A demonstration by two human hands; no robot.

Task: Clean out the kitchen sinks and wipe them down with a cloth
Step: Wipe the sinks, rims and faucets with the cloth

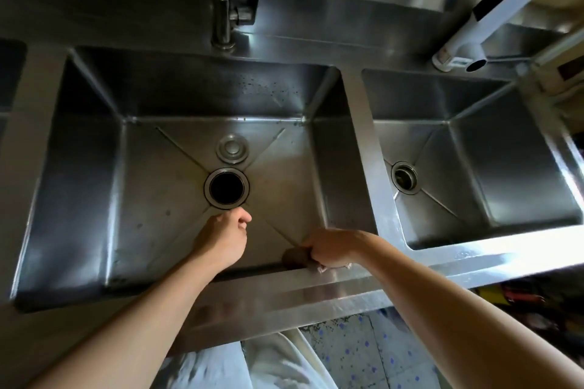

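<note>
The right hand (331, 248) grips a dark cloth (295, 257) at the large sink's (94, 167) near wall; the left hand (226, 237), fingers curled, holds nothing. Specks remain on the far wall, and the right sink (537, 167) seems untouched.

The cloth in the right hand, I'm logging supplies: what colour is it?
Dark brown cloth, best in the head view.
</note>
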